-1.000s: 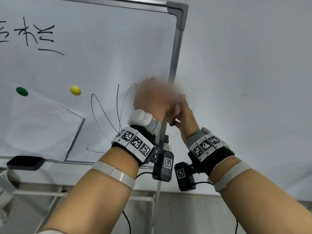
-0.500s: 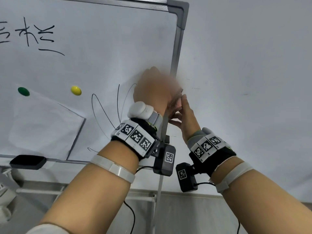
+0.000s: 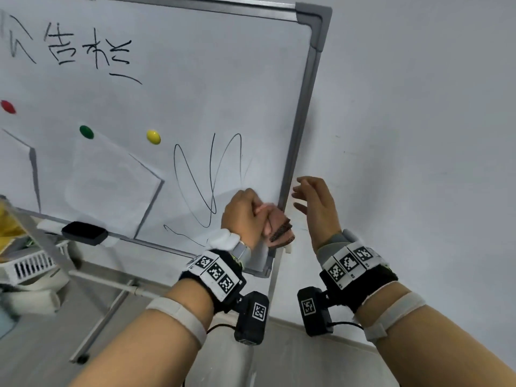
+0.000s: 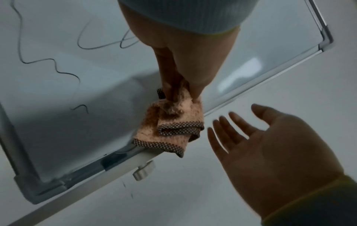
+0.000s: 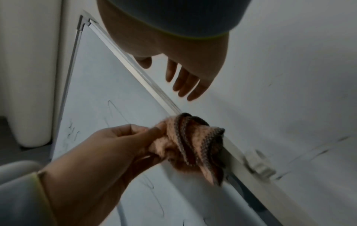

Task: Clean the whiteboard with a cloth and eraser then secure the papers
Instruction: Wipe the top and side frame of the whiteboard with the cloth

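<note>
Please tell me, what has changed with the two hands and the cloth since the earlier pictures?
The right hand has let go and drawn away to the right of the board's frame, fingers open. The left hand alone now keeps its grip on the cloth, lower, near the whiteboard corner. The scribbles, magnets and eraser stayed as they were.

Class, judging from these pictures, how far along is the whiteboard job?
Early. Done: nothing visibly wiped. In hand: left hand grips the cloth at the whiteboard edge; right hand is free. Left: scribbles, the eraser pass, and the papers.
</note>
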### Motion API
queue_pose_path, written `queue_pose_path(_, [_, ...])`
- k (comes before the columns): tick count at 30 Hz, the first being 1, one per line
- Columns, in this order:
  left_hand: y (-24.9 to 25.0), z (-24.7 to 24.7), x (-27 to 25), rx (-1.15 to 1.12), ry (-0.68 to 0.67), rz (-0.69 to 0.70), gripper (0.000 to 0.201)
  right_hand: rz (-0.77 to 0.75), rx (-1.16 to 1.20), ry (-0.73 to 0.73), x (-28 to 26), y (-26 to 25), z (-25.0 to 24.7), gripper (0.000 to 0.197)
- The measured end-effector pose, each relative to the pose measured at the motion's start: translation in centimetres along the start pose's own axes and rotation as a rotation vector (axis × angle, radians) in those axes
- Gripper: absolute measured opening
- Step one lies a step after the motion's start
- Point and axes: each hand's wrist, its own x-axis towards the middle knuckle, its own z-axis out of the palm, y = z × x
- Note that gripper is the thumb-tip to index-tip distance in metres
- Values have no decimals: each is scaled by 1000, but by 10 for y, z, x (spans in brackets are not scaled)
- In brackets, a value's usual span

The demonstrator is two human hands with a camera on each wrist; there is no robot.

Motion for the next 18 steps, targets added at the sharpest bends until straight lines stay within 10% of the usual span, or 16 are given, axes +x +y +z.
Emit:
queue_pose_path(6, [-7,-7,-27,-324,-25,-207,15,-267,-279,-103,-45,21,0,7])
queue_pose_path(10, [-10,-38,-63,-528,-36,-340,9,-421,-545,-265,-74,41,20,51])
queue_pose_path(18, [-32,-169,-180,-603,192,-511,13,-199,-359,-906,-148,42,103,36])
